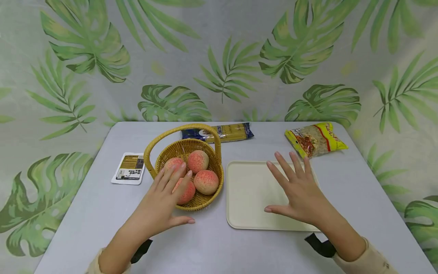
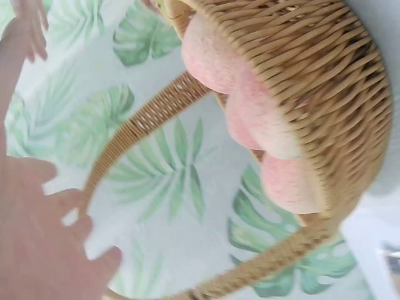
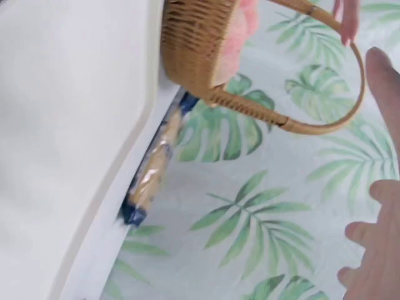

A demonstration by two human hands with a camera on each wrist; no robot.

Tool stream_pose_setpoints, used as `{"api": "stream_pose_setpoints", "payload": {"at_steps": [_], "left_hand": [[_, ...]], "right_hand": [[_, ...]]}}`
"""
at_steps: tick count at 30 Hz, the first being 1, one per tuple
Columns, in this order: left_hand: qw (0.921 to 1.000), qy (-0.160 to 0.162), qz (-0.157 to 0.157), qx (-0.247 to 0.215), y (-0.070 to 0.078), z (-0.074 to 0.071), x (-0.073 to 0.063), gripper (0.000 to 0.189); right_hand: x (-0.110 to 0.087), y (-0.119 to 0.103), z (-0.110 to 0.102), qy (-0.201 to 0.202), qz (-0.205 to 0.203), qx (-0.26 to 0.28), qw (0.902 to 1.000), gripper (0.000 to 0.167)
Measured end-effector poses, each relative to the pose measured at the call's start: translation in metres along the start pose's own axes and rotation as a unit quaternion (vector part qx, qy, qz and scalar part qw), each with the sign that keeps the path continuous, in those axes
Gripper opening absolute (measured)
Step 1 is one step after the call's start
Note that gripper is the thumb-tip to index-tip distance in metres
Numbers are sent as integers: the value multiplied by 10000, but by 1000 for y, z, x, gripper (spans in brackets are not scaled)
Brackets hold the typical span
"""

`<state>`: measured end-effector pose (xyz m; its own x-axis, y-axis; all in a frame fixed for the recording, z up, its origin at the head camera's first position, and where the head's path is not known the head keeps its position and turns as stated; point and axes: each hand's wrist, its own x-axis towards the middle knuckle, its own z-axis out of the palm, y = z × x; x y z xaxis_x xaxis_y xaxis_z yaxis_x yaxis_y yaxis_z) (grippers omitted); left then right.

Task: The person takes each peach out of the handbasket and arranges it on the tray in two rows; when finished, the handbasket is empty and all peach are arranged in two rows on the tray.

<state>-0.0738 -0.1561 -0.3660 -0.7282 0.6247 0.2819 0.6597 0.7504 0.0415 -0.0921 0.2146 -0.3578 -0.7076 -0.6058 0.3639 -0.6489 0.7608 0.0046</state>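
Observation:
My left hand (image 1: 167,198) is spread in the air over the near-left side of a wicker basket (image 1: 219,167), its fingertips overlapping the peaches in the head view. Several pink peaches (image 1: 207,182) lie inside the basket, under its arched handle (image 2: 140,119). The right hand (image 1: 297,190) hovers with fingers spread above a cream rectangular tray (image 1: 246,198), holding nothing. In the left wrist view the left hand (image 2: 53,231) shows straight, separated fingers, with the basket wall (image 2: 319,75) beyond. Fingertips of the right hand (image 3: 378,250) line the edge of the right wrist view.
A blue-ended pack of spaghetti (image 1: 236,132) lies behind the basket. At the back right is a yellow food bag (image 1: 316,140), close to the tray's far edge. A flat white packet with a brown label (image 1: 129,168) lies left of the basket. A leaf-patterned cloth (image 1: 226,68) hangs behind the table.

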Motion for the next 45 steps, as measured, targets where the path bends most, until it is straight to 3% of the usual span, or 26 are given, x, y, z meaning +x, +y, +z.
{"api": "stream_pose_setpoints", "payload": {"at_steps": [5,14,17,22,30,35,45], "left_hand": [[9961,681,-311,-458,-1,11,-13,103],[9749,1515,-1216,-1086,0,45,-31,104],[9615,1466,-1784,-1489,2,57,-36,107],[9281,1293,-2788,-2102,7,73,-42,115],[9013,1200,-3301,-2536,8,86,-43,108],[8924,1152,-3420,-2708,8,89,-44,105],[8857,1169,-3512,-2803,6,91,-43,102]], "right_hand": [[19,-13,10,471,-210,1082,9928,101],[56,-39,52,456,-470,2580,9639,99],[65,-44,70,419,-512,2834,9567,100],[74,-51,91,185,-290,3151,9484,100],[81,-55,109,-97,128,3315,9433,93],[83,-55,118,-208,254,3314,9429,91],[90,-57,127,-507,428,3277,9425,88]]}}
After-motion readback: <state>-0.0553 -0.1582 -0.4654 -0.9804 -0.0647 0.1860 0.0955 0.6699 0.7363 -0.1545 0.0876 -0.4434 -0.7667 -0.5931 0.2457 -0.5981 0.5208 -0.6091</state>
